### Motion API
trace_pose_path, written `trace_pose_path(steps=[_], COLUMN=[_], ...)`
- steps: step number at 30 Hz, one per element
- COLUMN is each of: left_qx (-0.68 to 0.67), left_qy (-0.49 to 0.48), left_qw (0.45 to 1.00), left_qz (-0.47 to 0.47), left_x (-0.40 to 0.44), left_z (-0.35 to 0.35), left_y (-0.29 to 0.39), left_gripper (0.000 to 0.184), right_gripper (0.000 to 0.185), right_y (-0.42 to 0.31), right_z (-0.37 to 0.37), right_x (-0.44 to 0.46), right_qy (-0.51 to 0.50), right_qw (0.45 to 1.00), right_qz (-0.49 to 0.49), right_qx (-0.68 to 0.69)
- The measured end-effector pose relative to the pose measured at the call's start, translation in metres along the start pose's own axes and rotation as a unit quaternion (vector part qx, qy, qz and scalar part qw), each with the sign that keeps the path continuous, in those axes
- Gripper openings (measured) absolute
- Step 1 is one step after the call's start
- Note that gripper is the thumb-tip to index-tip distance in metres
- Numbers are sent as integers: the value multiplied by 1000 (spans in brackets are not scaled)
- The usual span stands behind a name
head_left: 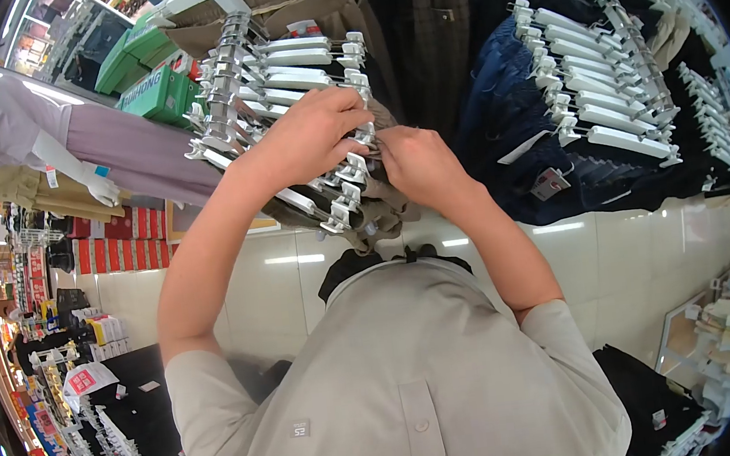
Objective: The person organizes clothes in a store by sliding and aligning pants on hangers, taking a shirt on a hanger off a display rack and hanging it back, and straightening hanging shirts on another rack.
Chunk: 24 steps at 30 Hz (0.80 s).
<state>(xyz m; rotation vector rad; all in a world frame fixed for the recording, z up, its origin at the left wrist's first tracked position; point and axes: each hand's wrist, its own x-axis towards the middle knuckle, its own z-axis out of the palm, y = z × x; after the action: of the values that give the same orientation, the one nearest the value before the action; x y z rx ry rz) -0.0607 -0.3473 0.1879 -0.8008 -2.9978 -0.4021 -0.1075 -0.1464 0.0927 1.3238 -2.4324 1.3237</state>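
Note:
My left hand (306,136) reaches over a row of white clip hangers (300,76), its fingers bent and closed round a hanger clip (366,133) at their right-hand end. Close beside it, my right hand (422,165) is closed, pinching the edge of the brown trousers (388,208) near that same clip. The fingertips of the two hands almost meet, and the exact grip is partly hidden behind the fingers. The hangers hang from a metal rail (228,69), packed tightly together, with brown and khaki garments below them.
More white hangers (594,75) with dark blue jeans (504,66) hang to the right. Green boxes (157,97) and a mannequin in light purple trousers (130,150) stand to the left. Red boxes (123,252) lie lower left, above the shiny tiled floor (260,283).

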Motion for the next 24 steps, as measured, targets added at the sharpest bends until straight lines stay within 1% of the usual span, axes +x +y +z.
trace_pose_path(steps=[5, 8, 11, 14, 15, 17, 20, 23, 24], left_qx=[5, 11, 5, -59, -80, -163, -156, -127, -95], left_qy=[18, 19, 15, 12, 6, 46, 117, 113, 106], left_qw=[1000, 1000, 1000, 997, 994, 981, 967, 962, 967], left_qz=[23, 13, -3, -50, -68, -98, -164, -214, -212], left_x=[1, 3, 2, -6, -9, -13, -13, -4, -1], left_z=[5, 5, 4, 1, 0, 1, 11, 13, 13], left_y=[-7, -5, -4, 2, 4, 7, -2, -3, -3], left_gripper=[36, 36, 37, 39, 35, 28, 25, 26, 29], right_gripper=[12, 13, 12, 13, 14, 19, 31, 44, 46], right_y=[3, 1, 1, -1, 3, 12, 11, 21, 20], right_z=[11, 12, 10, -4, -2, 10, 22, 45, 45], right_x=[-3, -4, -5, -6, -5, 0, 5, 17, 25], right_qy=[101, 148, 120, 50, 63, 90, 25, 89, 49], right_qw=[995, 988, 992, 988, 987, 984, 978, 990, 989], right_qz=[-28, -38, -27, 34, 35, 38, 132, 91, 127], right_qx=[-2, 3, -6, 139, 143, 150, 162, 53, 55])
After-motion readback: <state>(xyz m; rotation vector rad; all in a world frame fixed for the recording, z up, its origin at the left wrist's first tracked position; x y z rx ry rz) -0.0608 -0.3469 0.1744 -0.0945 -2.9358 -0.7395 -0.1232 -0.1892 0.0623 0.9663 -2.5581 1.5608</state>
